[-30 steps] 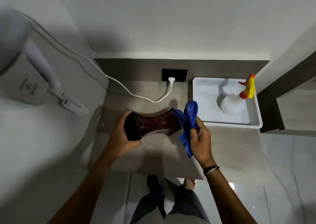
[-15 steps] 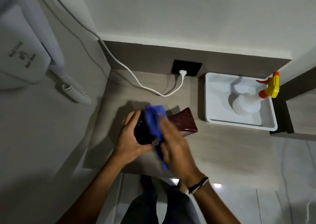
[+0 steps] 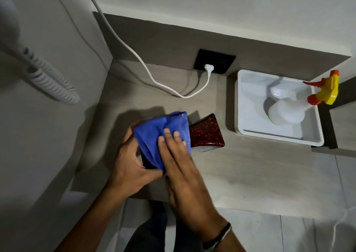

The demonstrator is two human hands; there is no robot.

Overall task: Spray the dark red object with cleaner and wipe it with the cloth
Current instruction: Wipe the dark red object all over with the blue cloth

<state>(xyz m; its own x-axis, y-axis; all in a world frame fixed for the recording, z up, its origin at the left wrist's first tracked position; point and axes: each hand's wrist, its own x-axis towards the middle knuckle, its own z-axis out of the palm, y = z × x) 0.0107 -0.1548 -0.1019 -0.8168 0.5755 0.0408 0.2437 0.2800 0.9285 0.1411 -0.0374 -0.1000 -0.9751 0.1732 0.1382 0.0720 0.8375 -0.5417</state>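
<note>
The dark red object point(image 3: 207, 134), glossy and speckled with flared ends, lies over the grey counter near the middle of the view. My left hand point(image 3: 131, 165) grips its left end, which is mostly hidden. A blue cloth point(image 3: 159, 132) covers the object's left and middle part. My right hand point(image 3: 177, 155) presses flat on the cloth, fingers stretched over it. The white spray bottle point(image 3: 287, 111) with a yellow and orange trigger head stands in a tray to the right, away from both hands.
A white tray point(image 3: 238, 101) sits at the counter's right. A white cable point(image 3: 154, 78) runs across the back of the counter to a plug in a black socket point(image 3: 213, 64). A wall-mounted hair dryer with coiled cord point(image 3: 50, 84) hangs on the left. The counter's front edge is just below my hands.
My right hand brought the cloth from the object's right end over its left and middle part, and now lies flatter on it. The view has moved closer.
</note>
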